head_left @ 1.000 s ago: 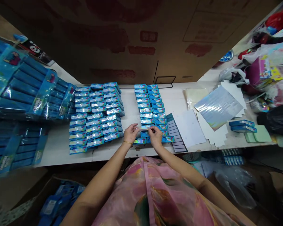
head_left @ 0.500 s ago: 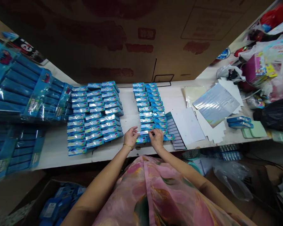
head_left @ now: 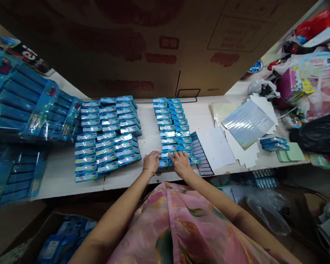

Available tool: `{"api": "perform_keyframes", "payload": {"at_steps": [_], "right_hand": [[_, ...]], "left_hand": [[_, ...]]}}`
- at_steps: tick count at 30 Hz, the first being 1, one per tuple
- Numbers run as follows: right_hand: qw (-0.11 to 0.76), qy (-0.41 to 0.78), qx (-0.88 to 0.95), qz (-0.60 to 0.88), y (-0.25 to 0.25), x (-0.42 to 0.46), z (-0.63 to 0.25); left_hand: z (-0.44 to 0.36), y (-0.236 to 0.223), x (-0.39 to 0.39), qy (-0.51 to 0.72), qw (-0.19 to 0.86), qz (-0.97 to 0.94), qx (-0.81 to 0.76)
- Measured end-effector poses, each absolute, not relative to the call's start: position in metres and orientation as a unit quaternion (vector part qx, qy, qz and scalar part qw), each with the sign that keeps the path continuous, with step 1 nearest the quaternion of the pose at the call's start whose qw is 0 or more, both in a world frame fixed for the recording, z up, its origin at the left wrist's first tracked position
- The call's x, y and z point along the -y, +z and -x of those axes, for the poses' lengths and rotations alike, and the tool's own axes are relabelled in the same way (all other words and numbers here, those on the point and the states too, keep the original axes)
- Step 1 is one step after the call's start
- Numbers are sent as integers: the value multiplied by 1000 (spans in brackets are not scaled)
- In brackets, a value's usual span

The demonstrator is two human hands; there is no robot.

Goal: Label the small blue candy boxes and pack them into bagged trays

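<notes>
Small blue boxes with shiny labels stand in two close columns on the white table in front of me. At the near end of these columns, my left hand has its fingers drawn together against the left end of a box with a pale strip on top; what is between the fingertips is hidden. My right hand lies over the nearest boxes, fingers spread and fingertips down on their tops. One blue box sticks out to the right from under that hand.
More blue boxes stand in three columns at left, beside plastic-wrapped blue packs. A large cardboard carton walls off the back. Right of my hands lie a white sheet, a silvery sheet and two blue boxes.
My right hand's fingers have gone from a bunched pinch to lying spread over the box tops, slightly left. My left hand stays at the box's left end. The view has shifted slightly.
</notes>
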State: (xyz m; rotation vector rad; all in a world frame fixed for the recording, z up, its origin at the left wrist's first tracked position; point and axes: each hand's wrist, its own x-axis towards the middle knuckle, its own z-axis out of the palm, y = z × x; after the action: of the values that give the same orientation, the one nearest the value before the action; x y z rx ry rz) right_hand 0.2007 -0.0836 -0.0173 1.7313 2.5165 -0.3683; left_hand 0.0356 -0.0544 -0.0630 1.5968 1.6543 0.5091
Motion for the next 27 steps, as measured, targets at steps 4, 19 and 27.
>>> {"api": "perform_keyframes", "payload": {"at_steps": [4, 19, 27], "right_hand": [[28, -133, -815, -563, -18, 79, -209], [-62, -147, -841, -517, -17, 85, -217], [-82, -136, -837, -524, -26, 82, -233]], "left_hand": [[-34, -54, 61, 169, 326, -658, -657], [-55, -46, 91, 141, 271, -683, -663], [-49, -38, 78, 76, 198, -726, -655]]}}
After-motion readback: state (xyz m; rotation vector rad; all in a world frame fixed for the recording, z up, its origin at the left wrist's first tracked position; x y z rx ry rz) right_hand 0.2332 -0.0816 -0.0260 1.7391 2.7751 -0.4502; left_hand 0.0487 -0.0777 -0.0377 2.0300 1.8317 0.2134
